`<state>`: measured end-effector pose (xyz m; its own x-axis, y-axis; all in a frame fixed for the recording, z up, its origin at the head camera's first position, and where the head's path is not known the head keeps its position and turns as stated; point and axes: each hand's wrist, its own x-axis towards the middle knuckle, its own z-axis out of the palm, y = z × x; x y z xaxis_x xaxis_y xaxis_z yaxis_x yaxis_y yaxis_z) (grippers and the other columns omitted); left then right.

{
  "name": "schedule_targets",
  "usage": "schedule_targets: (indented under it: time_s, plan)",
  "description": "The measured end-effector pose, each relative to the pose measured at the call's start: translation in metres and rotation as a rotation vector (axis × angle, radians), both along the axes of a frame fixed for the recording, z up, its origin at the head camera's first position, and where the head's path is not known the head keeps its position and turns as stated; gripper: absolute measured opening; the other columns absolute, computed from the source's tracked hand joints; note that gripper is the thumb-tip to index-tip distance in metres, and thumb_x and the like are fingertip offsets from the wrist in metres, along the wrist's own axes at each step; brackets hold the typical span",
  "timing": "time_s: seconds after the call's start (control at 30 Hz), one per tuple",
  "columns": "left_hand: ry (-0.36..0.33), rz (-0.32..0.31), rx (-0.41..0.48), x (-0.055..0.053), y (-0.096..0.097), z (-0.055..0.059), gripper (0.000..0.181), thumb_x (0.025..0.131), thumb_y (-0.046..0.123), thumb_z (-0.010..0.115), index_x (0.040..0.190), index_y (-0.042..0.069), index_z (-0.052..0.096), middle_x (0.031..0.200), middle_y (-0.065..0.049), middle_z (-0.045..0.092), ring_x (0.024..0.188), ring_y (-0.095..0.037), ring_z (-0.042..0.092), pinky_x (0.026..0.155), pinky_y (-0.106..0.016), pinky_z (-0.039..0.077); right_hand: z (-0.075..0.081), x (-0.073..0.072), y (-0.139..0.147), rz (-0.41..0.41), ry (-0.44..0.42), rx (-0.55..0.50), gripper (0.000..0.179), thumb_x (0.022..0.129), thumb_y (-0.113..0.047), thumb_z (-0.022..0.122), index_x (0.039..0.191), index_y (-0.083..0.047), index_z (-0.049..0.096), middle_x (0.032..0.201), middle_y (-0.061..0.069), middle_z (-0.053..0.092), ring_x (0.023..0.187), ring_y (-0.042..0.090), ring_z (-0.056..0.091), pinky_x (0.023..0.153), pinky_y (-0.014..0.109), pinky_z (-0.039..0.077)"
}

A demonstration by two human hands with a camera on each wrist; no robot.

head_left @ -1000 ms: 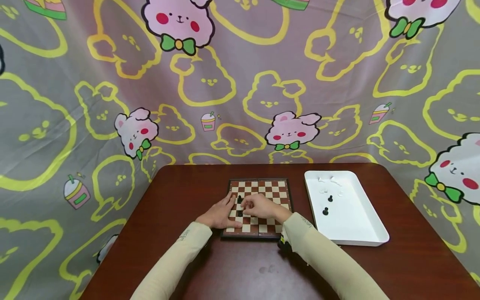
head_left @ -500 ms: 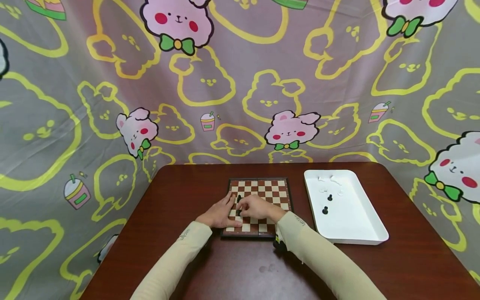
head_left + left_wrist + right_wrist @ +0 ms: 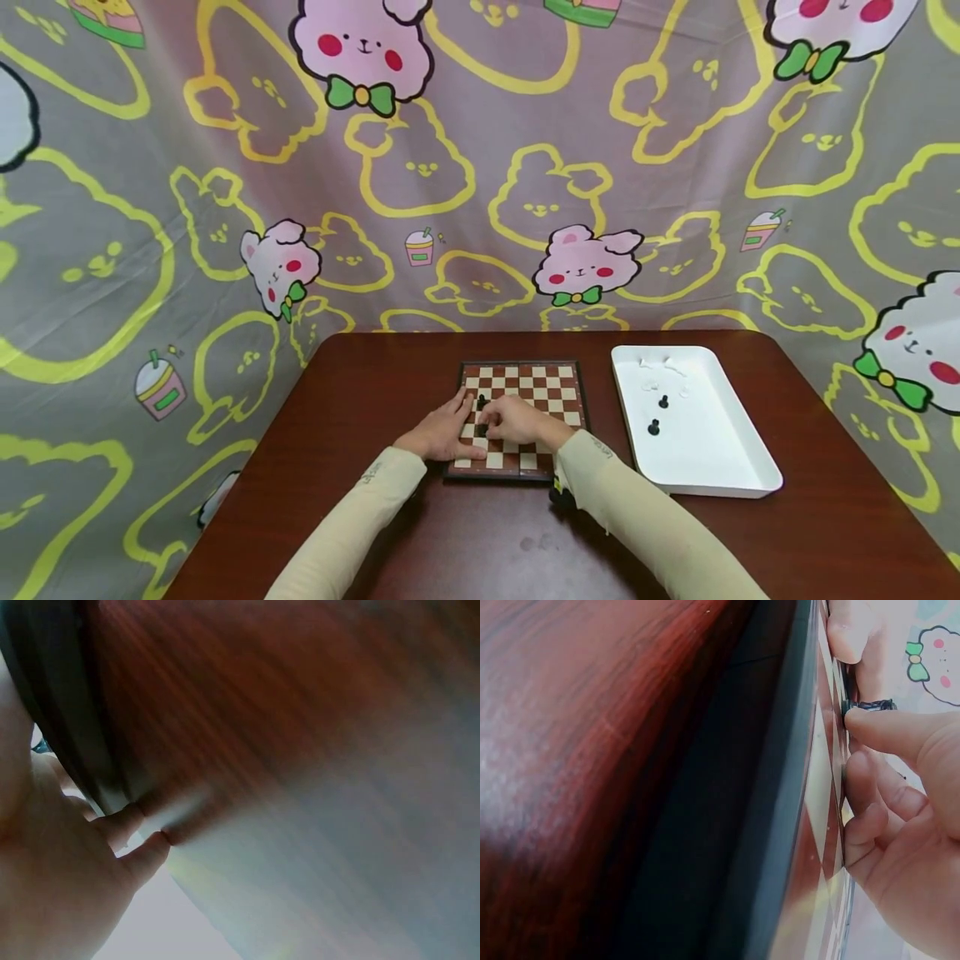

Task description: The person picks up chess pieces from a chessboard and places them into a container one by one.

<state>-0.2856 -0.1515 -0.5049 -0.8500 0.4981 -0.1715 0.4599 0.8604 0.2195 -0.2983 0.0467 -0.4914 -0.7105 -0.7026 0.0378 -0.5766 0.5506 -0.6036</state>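
A brown and cream chessboard (image 3: 551,406) lies on the table. My left hand (image 3: 444,433) rests along its left side, thumb and fingers spread; in the left wrist view the left hand (image 3: 56,862) reaches past the board's dark edge. My right hand (image 3: 516,419) is low over the left half of the board, pinching a black chess piece (image 3: 482,431) at its base. In the right wrist view the thumb tip lies against that black chess piece (image 3: 874,706), and the other fingers curl close to the squares. Another black chess piece (image 3: 482,401) stands just beyond the fingers.
To the right is a white tray (image 3: 723,446) holding two black chess pieces (image 3: 654,427) and several small white pieces (image 3: 667,362). The brown table (image 3: 360,375) surrounds the board. A patterned cloth (image 3: 480,192) hangs behind and at both sides.
My right hand has shifted slightly left on the board, its fingertips closing in on the nearer black chess piece. The left hand stays in place.
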Motion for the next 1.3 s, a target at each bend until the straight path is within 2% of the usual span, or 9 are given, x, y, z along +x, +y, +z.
schedule_targets:
  time_s: [0.2,0.4,0.6,0.9,1.1,1.3]
  plan:
    - [0.004,0.001,-0.012,0.0,0.003,0.0,0.111,0.077,0.073,0.056,0.153,0.006,0.008,0.157,-0.014,0.0,0.138,-0.034,0.023,0.104,-0.044,0.033,-0.001,0.0,0.002,-0.013,-0.001,0.001,0.012,0.087,-0.005,0.066,0.097,-0.011,0.069,0.078,-0.007,0.063,0.071,0.006,0.058,0.064,0.026,0.048]
    - [0.009,-0.014,-0.004,-0.001,0.004,-0.002,0.111,0.077,0.072,0.056,0.152,0.005,0.009,0.157,-0.015,0.0,0.138,-0.034,0.023,0.105,-0.043,0.032,0.001,0.002,0.008,-0.033,-0.06,-0.061,0.014,0.087,-0.003,0.064,0.099,-0.009,0.068,0.075,-0.007,0.062,0.066,0.007,0.055,0.062,0.028,0.047]
    - [0.014,-0.01,-0.006,0.001,0.005,-0.001,0.111,0.077,0.071,0.057,0.152,0.003,0.012,0.157,-0.016,0.002,0.138,-0.034,0.024,0.105,-0.043,0.033,0.001,0.003,0.023,-0.036,-0.044,-0.08,0.014,0.088,-0.005,0.062,0.099,-0.013,0.067,0.078,-0.008,0.062,0.069,0.008,0.056,0.065,0.029,0.048]
    - [0.016,-0.011,0.004,0.001,0.002,-0.001,0.112,0.077,0.071,0.058,0.152,0.002,0.012,0.157,-0.016,0.002,0.139,-0.033,0.022,0.105,-0.044,0.032,0.007,0.0,0.056,-0.124,-0.096,-0.078,0.016,0.093,-0.008,0.059,0.107,-0.008,0.066,0.088,-0.003,0.06,0.068,0.013,0.055,0.062,0.032,0.046]
    - [0.019,0.002,0.001,0.002,-0.002,-0.003,0.112,0.076,0.072,0.058,0.152,0.003,0.011,0.157,-0.016,0.001,0.139,-0.033,0.022,0.105,-0.044,0.032,0.011,-0.002,0.08,-0.153,-0.056,-0.077,0.015,0.092,-0.008,0.059,0.107,-0.008,0.065,0.095,-0.001,0.061,0.073,0.013,0.055,0.063,0.033,0.045]
    - [0.02,-0.001,0.007,0.0,0.0,-0.003,0.113,0.076,0.073,0.057,0.152,0.004,0.011,0.157,-0.016,0.001,0.138,-0.034,0.023,0.105,-0.044,0.032,0.015,-0.001,0.116,-0.203,-0.023,-0.091,0.016,0.091,-0.009,0.061,0.106,-0.006,0.066,0.091,-0.002,0.06,0.08,0.014,0.056,0.069,0.035,0.047]
